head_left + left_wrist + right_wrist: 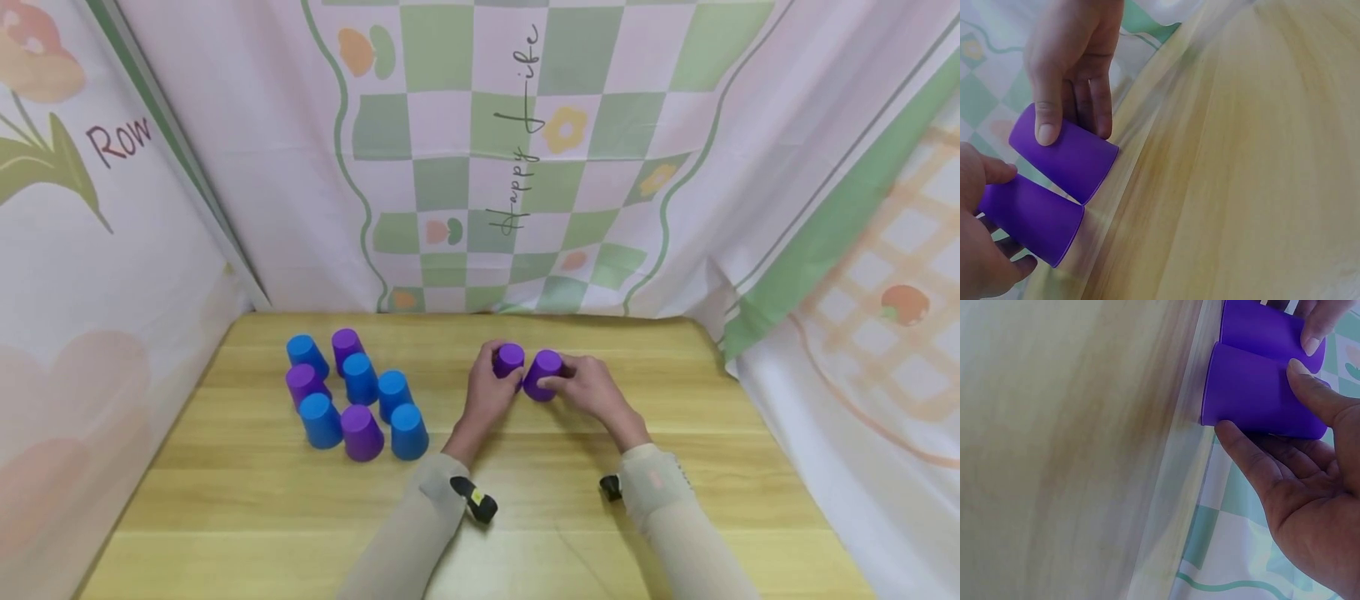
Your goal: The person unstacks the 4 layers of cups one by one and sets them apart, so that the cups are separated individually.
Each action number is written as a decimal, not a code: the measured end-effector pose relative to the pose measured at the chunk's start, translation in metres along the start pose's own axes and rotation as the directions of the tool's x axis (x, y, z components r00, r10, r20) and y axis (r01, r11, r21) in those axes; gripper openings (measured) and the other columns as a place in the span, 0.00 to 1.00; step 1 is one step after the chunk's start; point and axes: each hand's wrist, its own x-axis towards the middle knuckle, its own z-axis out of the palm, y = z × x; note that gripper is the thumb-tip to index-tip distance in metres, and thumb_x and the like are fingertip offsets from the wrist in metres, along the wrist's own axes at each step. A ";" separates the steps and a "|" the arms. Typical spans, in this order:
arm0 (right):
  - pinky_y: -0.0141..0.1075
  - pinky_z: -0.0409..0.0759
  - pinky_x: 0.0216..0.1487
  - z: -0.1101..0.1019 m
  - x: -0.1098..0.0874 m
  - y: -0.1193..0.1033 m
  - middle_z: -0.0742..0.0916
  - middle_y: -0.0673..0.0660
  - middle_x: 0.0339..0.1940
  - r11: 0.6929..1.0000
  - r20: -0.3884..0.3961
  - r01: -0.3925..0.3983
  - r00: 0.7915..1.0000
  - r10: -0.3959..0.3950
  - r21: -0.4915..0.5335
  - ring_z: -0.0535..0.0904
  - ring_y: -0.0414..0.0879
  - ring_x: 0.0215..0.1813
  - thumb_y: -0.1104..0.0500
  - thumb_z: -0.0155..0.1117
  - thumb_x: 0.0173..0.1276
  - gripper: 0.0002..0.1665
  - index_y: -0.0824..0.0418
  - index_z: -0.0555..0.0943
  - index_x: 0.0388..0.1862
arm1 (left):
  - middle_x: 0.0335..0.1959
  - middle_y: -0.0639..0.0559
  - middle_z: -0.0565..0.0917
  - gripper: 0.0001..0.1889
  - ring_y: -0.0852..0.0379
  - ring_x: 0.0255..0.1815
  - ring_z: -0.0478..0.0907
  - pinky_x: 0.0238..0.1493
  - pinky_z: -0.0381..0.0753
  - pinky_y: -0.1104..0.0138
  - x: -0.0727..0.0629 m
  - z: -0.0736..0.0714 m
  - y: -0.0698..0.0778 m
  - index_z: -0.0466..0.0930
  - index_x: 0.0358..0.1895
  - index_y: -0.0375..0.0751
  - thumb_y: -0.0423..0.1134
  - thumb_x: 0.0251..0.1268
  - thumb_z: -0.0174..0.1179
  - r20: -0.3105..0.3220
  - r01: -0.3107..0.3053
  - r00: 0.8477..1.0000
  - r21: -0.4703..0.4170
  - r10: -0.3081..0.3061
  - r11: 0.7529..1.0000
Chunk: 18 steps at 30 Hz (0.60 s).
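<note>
Two purple cups stand upside down side by side, their rims close together. My left hand (491,387) grips the left purple cup (510,359) from its left side, with the thumb on the near side. My right hand (594,389) holds the right purple cup (543,377) between thumb and fingers from the right. In the left wrist view, the left hand (985,231) curls round its cup (1038,219), and the right hand (1075,69) pinches the other. The right wrist view shows the right hand's (1310,487) thumb and index finger on its cup (1254,394).
Left of the hands, several upside-down blue cups (408,433) and purple cups (362,435) stand in a loose group on the wooden table (247,517). A patterned curtain (510,183) hangs behind the table's far edge, with more cloth at both sides.
</note>
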 end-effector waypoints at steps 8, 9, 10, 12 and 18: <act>0.52 0.86 0.53 0.000 0.001 0.002 0.92 0.64 0.49 1.000 0.005 -0.003 1.000 0.003 -0.003 0.88 0.54 0.46 0.48 0.76 0.68 0.27 0.63 0.87 0.60 | 0.66 0.40 0.82 0.30 0.42 0.69 0.79 0.75 0.75 0.49 -0.001 -0.002 0.005 0.74 0.68 0.40 0.27 0.63 0.71 -0.003 0.000 1.000 0.010 0.000 1.000; 0.52 0.86 0.53 0.000 0.001 0.002 0.92 0.64 0.49 1.000 0.006 -0.005 1.000 0.005 -0.004 0.88 0.54 0.46 0.48 0.76 0.68 0.28 0.62 0.87 0.60 | 0.66 0.40 0.82 0.30 0.42 0.69 0.79 0.75 0.75 0.50 -0.001 -0.003 0.006 0.74 0.68 0.40 0.26 0.63 0.71 -0.003 0.000 1.000 0.010 0.000 1.000; 0.52 0.86 0.52 0.000 0.001 0.002 0.92 0.64 0.49 1.000 0.008 -0.006 1.000 0.006 -0.003 0.88 0.54 0.46 0.48 0.76 0.69 0.28 0.63 0.87 0.60 | 0.66 0.40 0.82 0.30 0.43 0.69 0.79 0.75 0.75 0.50 -0.001 -0.003 0.007 0.74 0.68 0.41 0.26 0.63 0.71 -0.004 -0.001 1.000 0.010 0.002 1.000; 0.51 0.86 0.51 0.000 0.001 0.002 0.92 0.64 0.49 1.000 0.009 -0.008 1.000 0.008 -0.004 0.88 0.53 0.45 0.47 0.76 0.69 0.28 0.62 0.87 0.60 | 0.65 0.40 0.82 0.30 0.42 0.69 0.79 0.75 0.75 0.50 -0.001 -0.004 0.008 0.74 0.68 0.39 0.26 0.62 0.71 -0.009 -0.007 1.000 0.009 0.007 1.000; 0.52 0.86 0.52 0.000 0.002 0.001 0.92 0.64 0.50 1.000 0.015 -0.009 1.000 0.009 -0.007 0.88 0.53 0.45 0.47 0.76 0.69 0.28 0.63 0.87 0.60 | 0.65 0.40 0.83 0.30 0.42 0.68 0.80 0.74 0.76 0.50 -0.004 -0.007 0.010 0.74 0.68 0.38 0.26 0.62 0.71 -0.017 -0.011 1.000 0.018 0.011 1.000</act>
